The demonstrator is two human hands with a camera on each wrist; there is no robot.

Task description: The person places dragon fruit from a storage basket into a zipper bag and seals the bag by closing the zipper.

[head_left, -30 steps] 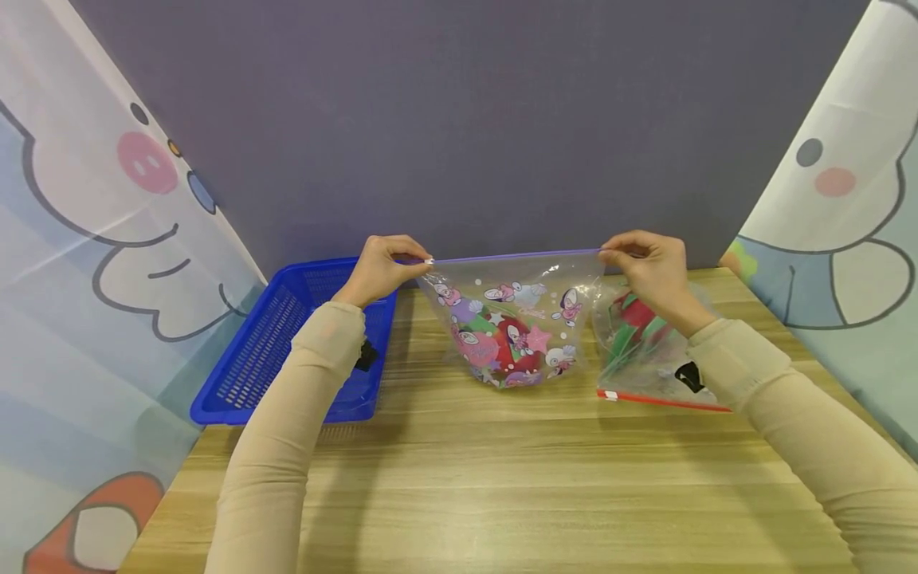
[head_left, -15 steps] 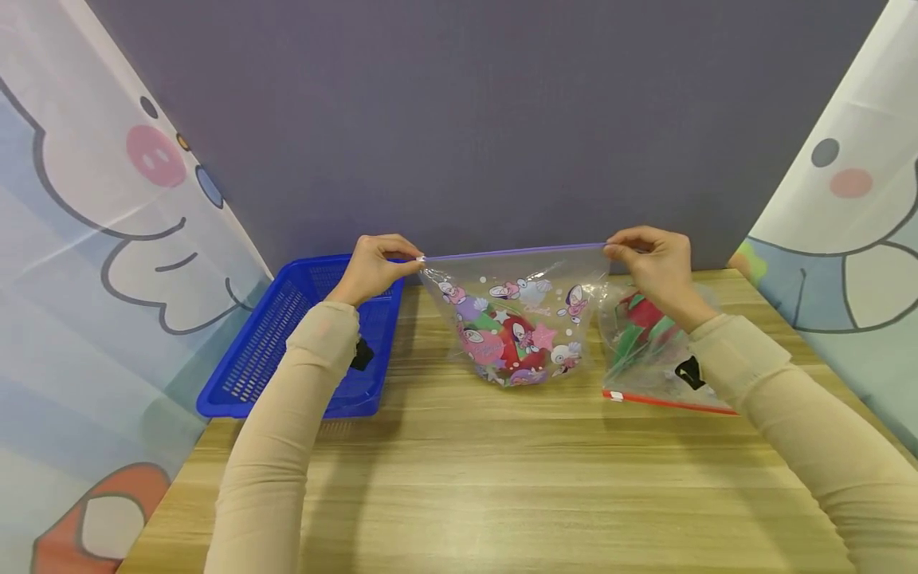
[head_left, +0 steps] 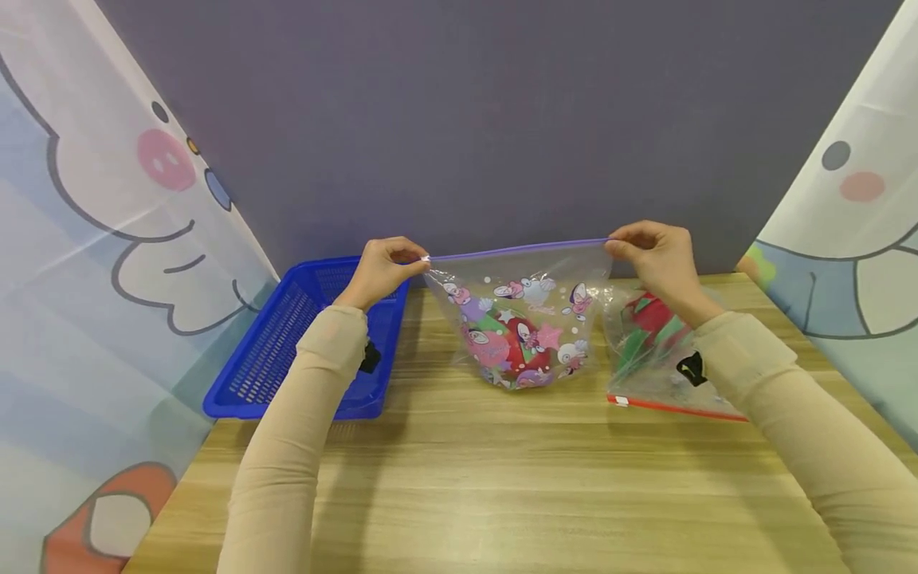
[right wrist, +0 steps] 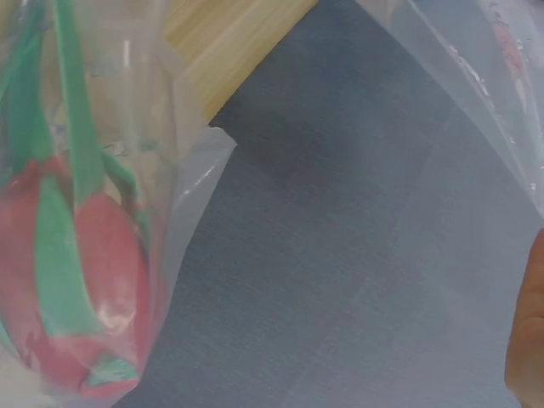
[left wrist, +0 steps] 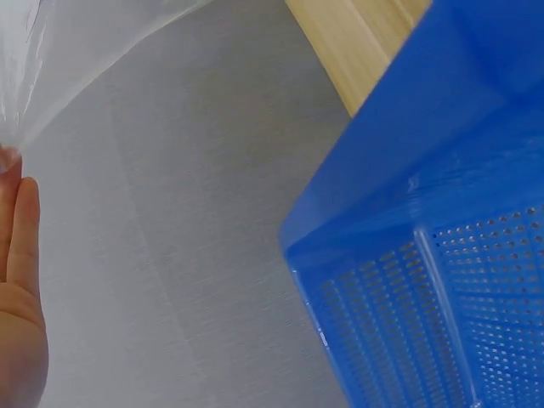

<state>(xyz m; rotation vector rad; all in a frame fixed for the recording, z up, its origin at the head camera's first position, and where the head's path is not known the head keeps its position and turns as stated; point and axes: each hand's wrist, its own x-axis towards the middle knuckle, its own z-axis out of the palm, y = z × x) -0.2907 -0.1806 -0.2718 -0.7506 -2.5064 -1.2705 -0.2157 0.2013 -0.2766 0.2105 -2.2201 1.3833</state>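
Note:
A clear zip bag (head_left: 581,335) with pink and purple cartoon prints hangs upright between both hands, its purple zip edge (head_left: 516,250) pulled taut. Something red and green shows through its lower part. At the left corner, beside a white slider, my left hand (head_left: 383,273) pinches the edge with thumb and forefinger. My right hand (head_left: 660,259) pinches the right corner, slightly higher. Near my right forearm lies a second clear bag (head_left: 656,383) with a red zip. Inside it, red and green petal-like shapes (right wrist: 106,263) are visible in the right wrist view.
A blue perforated basket (head_left: 251,375) stands on the wooden table (head_left: 516,486) at the left, partly behind my left arm. A grey panel (head_left: 488,119) rises behind the table. Cartoon-printed sheets (head_left: 93,263) hang at both sides.
The bag's right corner rises slightly with my right hand, so the zip edge now slopes more. Both hands keep their pinch. The whole view shifts a little.

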